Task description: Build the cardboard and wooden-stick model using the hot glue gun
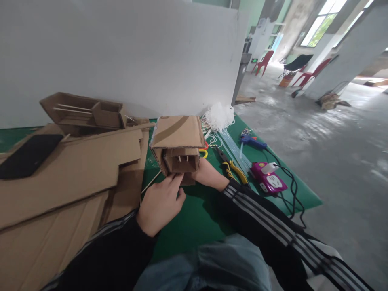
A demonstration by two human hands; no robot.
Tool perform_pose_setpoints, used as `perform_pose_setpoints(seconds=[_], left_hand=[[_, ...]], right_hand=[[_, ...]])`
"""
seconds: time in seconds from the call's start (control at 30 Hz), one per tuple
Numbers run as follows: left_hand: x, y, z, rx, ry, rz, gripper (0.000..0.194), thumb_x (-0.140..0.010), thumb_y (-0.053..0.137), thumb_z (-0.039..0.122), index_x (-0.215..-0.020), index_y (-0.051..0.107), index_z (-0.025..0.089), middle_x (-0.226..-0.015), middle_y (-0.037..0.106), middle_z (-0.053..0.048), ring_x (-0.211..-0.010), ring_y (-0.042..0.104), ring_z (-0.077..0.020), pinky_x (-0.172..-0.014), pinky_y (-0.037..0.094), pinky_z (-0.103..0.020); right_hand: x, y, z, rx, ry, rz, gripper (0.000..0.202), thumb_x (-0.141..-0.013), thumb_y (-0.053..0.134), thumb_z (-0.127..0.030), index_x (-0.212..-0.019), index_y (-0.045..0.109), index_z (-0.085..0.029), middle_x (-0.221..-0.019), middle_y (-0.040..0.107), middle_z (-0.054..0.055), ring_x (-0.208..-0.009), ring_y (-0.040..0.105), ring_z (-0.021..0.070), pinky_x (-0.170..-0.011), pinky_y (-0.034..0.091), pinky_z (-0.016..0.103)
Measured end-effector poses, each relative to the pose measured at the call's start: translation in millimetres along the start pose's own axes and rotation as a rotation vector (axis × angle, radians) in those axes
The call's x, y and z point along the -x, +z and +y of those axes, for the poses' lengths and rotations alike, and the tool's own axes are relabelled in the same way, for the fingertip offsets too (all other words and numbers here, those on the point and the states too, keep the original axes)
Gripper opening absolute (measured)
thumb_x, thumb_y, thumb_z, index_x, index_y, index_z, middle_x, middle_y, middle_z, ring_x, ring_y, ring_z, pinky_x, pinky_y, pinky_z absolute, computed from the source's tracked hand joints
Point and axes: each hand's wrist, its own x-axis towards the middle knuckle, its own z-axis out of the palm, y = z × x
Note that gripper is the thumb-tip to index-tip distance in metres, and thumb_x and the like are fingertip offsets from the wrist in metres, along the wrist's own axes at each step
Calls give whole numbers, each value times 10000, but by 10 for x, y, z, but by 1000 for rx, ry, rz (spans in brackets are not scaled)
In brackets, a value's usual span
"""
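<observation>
A brown cardboard box (178, 133) stands in front of me on the green table. Its near side has a recessed opening, where two short sticks (183, 159) show. My left hand (162, 204) has its fingertips against the box's lower front edge, with the thumb apart and bent below. At the right side of the box, my right hand (209, 174) grips low down; its fingertips are hidden behind the cardboard. A thin stick (151, 182) lies to the left of the box. Yellow-handled scissors (203, 153) peek out behind it, partly covered.
Cardboard sheets (75, 169) cover the left side, bearing a black flat object (30, 155) and a cardboard tray (81, 111). To the right lie pliers (233, 167), clear glue sticks (233, 149), a blue glue gun (253, 140), a purple power strip (269, 178) and white string (218, 117).
</observation>
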Motion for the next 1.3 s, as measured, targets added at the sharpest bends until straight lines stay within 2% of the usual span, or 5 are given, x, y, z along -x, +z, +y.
perform_pose_setpoints(seconds=[0.33, 0.7, 0.97, 1.3], left_hand=[[-1, 8, -1, 27, -5, -7, 420, -919, 456, 185, -1333, 529, 200, -1231, 687, -89, -957, 715, -243, -767, 570, -351], [10, 5, -1, -1, 5, 12, 425, -923, 444, 196, -1340, 524, 196, -1198, 700, -72, -907, 723, -262, -711, 572, -385], [-3, 2, -7, 16, -7, 2, 456, -922, 453, 209, -1374, 507, 200, -1225, 694, -68, -916, 724, -263, -726, 571, -385], [-13, -2, -16, 19, -10, 10, 455, -911, 447, 194, -1362, 502, 205, -1266, 677, -60, -945, 721, -258, -704, 556, -371]], right_hand=[[-8, -42, -40, -11, -7, -48, 279, -756, 631, -148, -1014, 739, -160, -779, 741, 0, -779, 657, 207, -775, 555, 318], [4, -36, -2, -10, -7, -45, 234, -767, 639, -164, -975, 745, -154, -782, 736, 11, -846, 659, 217, -863, 546, 344], [-8, -38, -18, 27, -13, -57, 246, -785, 607, -155, -993, 736, -161, -835, 748, 10, -836, 658, 203, -808, 542, 302], [102, -192, -135, 217, -22, -75, 291, -757, 547, -56, -955, 737, -152, -931, 747, 34, -850, 646, 199, -777, 484, 286]])
